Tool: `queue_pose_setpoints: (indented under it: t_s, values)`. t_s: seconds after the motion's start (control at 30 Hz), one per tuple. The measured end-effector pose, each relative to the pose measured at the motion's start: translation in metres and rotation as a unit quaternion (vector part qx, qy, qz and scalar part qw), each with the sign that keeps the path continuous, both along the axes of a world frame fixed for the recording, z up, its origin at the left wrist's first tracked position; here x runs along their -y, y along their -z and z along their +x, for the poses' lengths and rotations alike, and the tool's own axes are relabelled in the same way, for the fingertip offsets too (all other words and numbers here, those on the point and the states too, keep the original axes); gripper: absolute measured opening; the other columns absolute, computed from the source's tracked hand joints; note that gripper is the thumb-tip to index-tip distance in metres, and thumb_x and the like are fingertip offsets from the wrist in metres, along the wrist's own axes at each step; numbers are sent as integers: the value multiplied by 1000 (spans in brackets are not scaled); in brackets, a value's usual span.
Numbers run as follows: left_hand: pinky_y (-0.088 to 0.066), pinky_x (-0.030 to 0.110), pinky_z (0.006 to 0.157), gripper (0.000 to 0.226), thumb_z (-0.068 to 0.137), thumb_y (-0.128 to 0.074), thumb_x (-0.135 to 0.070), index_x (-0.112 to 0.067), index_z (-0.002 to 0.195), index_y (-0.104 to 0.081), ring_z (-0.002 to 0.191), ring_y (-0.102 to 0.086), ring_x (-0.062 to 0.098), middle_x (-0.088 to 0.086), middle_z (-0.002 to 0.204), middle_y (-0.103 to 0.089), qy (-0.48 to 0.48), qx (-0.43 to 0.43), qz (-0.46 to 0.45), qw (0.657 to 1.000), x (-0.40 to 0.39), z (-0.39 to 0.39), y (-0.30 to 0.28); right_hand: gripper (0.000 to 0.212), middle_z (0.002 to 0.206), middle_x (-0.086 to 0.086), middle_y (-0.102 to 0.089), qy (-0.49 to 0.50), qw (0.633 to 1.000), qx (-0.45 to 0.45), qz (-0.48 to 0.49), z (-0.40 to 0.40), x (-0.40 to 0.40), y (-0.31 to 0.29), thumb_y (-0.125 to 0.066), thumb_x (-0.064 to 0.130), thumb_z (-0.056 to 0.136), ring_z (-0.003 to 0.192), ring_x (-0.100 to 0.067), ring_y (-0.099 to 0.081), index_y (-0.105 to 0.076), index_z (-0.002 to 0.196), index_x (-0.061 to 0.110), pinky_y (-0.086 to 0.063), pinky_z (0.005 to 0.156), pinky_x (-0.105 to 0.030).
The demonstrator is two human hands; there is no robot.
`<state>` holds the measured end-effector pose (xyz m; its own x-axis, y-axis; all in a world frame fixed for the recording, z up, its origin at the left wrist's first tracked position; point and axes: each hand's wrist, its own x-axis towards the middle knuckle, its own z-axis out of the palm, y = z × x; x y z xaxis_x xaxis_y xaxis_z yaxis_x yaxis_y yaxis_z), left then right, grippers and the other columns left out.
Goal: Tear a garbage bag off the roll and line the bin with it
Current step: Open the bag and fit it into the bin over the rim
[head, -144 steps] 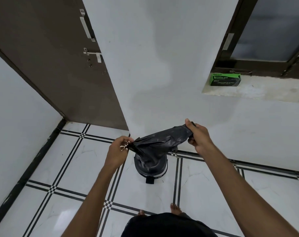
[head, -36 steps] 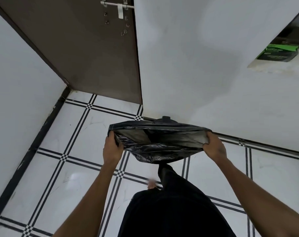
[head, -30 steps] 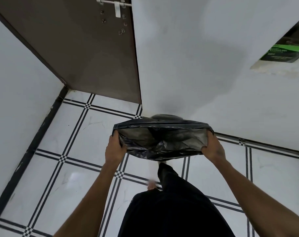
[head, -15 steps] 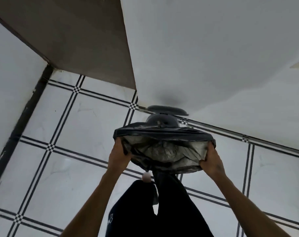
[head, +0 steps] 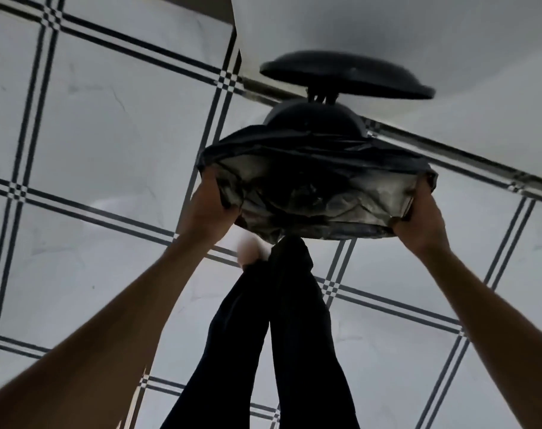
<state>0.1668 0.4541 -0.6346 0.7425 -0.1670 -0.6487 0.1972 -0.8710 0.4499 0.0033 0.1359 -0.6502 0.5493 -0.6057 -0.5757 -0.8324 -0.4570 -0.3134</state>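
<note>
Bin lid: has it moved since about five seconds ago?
Yes. The bin lid has swung up and back toward the wall; it stands open above the bin, where it was down before.

A home interior — white tiled floor [head: 114, 125], plain white wall [head: 387, 23] — with a pedal bin [head: 313, 117].

bag [head: 319, 193] between left hand [head: 209, 209] | right hand [head: 419, 222] | bin [head: 314, 117] behind

White tiled floor [head: 87, 125], pale wall [head: 387, 32]
</note>
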Motion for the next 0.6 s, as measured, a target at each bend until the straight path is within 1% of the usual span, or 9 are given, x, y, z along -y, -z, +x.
queue_pose_setpoints:
  t_s: [0.13,0.23,0.3,0.37,0.4,0.43,0.5,0.57,0.6]
  values:
    - [-45,42,86,73,87,-54,-37,-29,150,-20,114,-58,40,12,134,-58,74,0,1,997,13,24,56,99,138,-16,-56,-7,1000,-4,-16,5,14,43,-65,-3,73,120,-44,-56,-20,157,26,-51,93,-48]
    - [-45,44,90,78,92,-57,-34,-28,155,-12,119,-56,42,17,139,-55,125,7,-5,992,23,43,90,106,140,-14,-58,-18,1000,-6,4,12,19,73,-68,0,74,121,-43,-57,-12,159,29,-51,91,-46]
    - [-47,45,93,75,89,-56,-39,-27,154,-20,121,-56,41,15,140,-55,132,19,-16,991,28,61,106,107,140,-13,-58,-19,1000,5,13,22,24,83,-69,14,71,121,-44,-57,-10,159,31,-50,93,-47]
    - [-49,48,96,68,80,-50,-44,-26,144,-38,119,-58,36,10,136,-58,132,42,-14,990,31,78,118,108,143,-14,-56,-9,1000,11,14,34,32,90,-60,29,64,124,-44,-55,-9,159,32,-49,98,-49]
    - [-49,48,97,63,78,-48,-42,-25,138,-46,119,-58,34,8,133,-60,123,50,-18,991,34,85,119,108,144,-14,-55,-5,1000,14,15,39,35,93,-56,32,63,126,-45,-54,-9,159,31,-48,99,-50]
    - [-49,46,97,58,78,-46,-37,-23,134,-51,118,-58,33,8,130,-62,122,59,-26,990,37,91,123,107,145,-15,-54,-3,1000,14,15,45,39,95,-55,33,63,126,-45,-53,-7,160,32,-48,99,-50]
    - [-49,43,95,48,84,-44,-27,-19,129,-58,116,-58,33,11,127,-64,114,78,-44,989,48,98,124,109,144,-14,-55,-11,1000,22,19,56,47,98,-61,33,67,126,-44,-54,-2,159,34,-49,98,-50]
    - [-47,38,95,42,90,-43,-24,-18,128,-61,116,-58,32,12,125,-64,103,100,-50,988,62,103,122,112,145,-11,-54,-34,998,38,35,67,57,103,-72,27,75,126,-43,-54,3,157,42,-50,98,-54]
    - [-46,35,95,40,92,-43,-24,-19,126,-63,117,-58,30,11,125,-65,92,117,-52,988,66,105,122,112,147,-9,-53,-45,996,54,46,71,61,104,-73,25,77,128,-43,-54,4,155,46,-50,99,-57]
